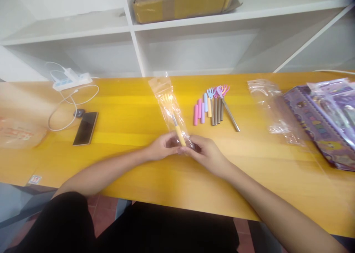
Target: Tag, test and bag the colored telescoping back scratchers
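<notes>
Right hand (208,153) on clear bag (161,84), yellow-clawed, yellow-handled stick (180,133) inside.

Observed from beside the desk (124,134): its top yellow-orange, faint wood grain. Bagged scratcher (180,134): yellow head (167,98), yellow grip, silver shaft (174,120); its bag (161,84) clear, white glints. Loose grips (195,115): 2 pink, 1 lilac, 1 light blue, 1 pale orange. Loose heads (211,92): light blue, lilac, magenta-pink. Their rods (231,116): metallic grey-brown. Package (307,114) at far right: purple, cartoon print, yellow patches. Phone (85,129): black face, tan edge. Mouse (79,113): dark grey. Power strip (72,81), cable (75,108), shelving (134,42): white. Parcel (183,5): brownish gold. Trousers (166,227): black. Floor (105,212): brick red, tile lines.
</notes>
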A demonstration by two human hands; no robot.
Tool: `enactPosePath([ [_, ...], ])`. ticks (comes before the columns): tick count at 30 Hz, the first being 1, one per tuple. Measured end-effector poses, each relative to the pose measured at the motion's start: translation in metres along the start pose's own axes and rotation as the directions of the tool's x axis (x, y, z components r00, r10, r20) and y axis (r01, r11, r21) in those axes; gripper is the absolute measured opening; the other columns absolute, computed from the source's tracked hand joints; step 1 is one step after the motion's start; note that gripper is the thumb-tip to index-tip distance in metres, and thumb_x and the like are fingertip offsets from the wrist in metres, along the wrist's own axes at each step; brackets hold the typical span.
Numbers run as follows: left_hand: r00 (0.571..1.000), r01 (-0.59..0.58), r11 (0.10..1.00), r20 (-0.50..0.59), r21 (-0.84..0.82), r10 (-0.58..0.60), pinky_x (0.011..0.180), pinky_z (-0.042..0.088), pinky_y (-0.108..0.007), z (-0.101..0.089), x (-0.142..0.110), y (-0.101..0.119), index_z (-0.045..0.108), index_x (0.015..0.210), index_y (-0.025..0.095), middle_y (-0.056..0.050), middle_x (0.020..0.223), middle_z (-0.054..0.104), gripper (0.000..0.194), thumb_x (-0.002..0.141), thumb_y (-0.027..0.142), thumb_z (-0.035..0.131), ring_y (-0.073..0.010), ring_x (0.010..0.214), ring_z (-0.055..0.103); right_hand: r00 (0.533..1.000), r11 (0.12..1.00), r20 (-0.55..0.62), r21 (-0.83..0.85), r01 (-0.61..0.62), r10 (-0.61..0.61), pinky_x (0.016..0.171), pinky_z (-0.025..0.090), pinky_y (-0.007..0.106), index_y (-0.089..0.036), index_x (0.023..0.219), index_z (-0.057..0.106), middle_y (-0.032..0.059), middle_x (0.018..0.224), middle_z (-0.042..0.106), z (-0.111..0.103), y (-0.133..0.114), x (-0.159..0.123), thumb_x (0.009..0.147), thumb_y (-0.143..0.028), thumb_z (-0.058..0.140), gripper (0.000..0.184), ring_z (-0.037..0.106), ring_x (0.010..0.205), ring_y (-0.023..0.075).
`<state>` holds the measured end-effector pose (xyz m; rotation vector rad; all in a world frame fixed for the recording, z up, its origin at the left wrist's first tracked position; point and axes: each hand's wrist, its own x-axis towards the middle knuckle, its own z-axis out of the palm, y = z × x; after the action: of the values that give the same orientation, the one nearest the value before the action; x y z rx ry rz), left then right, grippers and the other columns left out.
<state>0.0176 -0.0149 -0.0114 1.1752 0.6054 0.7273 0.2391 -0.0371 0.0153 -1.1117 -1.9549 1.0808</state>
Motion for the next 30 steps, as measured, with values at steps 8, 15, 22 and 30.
enactPosePath([
  [8, 0.999, 0.033, 0.998, -0.007, 0.054, -0.033, 0.089, 0.058, -0.036, -0.0002, 0.0009, -0.0006, 0.073, 0.117, 0.016, -0.01, 0.103, 0.076, 0.047, 0.085, 0.047, 0.088, -0.0207, 0.093, 0.072, 0.991, 0.996, 0.136, 0.091, -0.024, 0.012, 0.072, 0.046, 0.026, -0.018, 0.084, 0.069, 0.0014, 0.08, 0.069, -0.0044, -0.0065, 0.0009, 0.106, -0.059, 0.055, 0.048, 0.062, 0.075, 0.016],
  [15, 0.998, 0.051, 0.998, -0.043, 0.047, -0.049, 0.082, 0.059, -0.034, -0.0024, 0.0008, -0.0017, 0.071, 0.115, 0.016, -0.009, 0.099, 0.076, 0.052, 0.08, 0.049, 0.091, -0.0203, 0.087, 0.073, 0.995, 0.994, 0.101, 0.105, -0.016, 0.006, 0.065, 0.041, 0.025, -0.018, 0.075, 0.064, -0.0009, 0.069, 0.055, -0.004, -0.0038, 0.001, 0.108, -0.061, 0.049, 0.056, 0.05, 0.066, 0.0131],
  [22, 1.0, 0.004, 0.995, -0.025, 0.099, -0.002, 0.089, 0.058, -0.035, -0.0061, 0.0011, -0.0038, 0.072, 0.131, 0.018, -0.011, 0.108, 0.078, 0.057, 0.085, 0.049, 0.086, -0.0218, 0.096, 0.073, 0.994, 0.982, 0.1, 0.181, -0.055, 0.037, 0.06, 0.036, 0.025, -0.019, 0.071, 0.053, -0.0022, 0.067, 0.042, -0.0023, -0.0024, 0.0008, 0.108, -0.063, 0.047, 0.057, 0.038, 0.063, 0.012],
  [30, 0.999, -0.006, 0.996, -0.044, 0.094, 0.011, 0.094, 0.058, -0.036, -0.0054, 0.0014, 0.002, 0.076, 0.12, 0.018, -0.01, 0.109, 0.077, 0.045, 0.089, 0.049, 0.083, -0.0219, 0.1, 0.073, 0.99, 0.981, 0.143, 0.196, -0.017, -0.011, 0.065, 0.041, 0.027, -0.02, 0.079, 0.056, -0.0017, 0.071, 0.049, -0.0035, -0.0026, -0.0018, 0.113, -0.053, 0.037, 0.051, 0.042, 0.063, 0.0123],
])
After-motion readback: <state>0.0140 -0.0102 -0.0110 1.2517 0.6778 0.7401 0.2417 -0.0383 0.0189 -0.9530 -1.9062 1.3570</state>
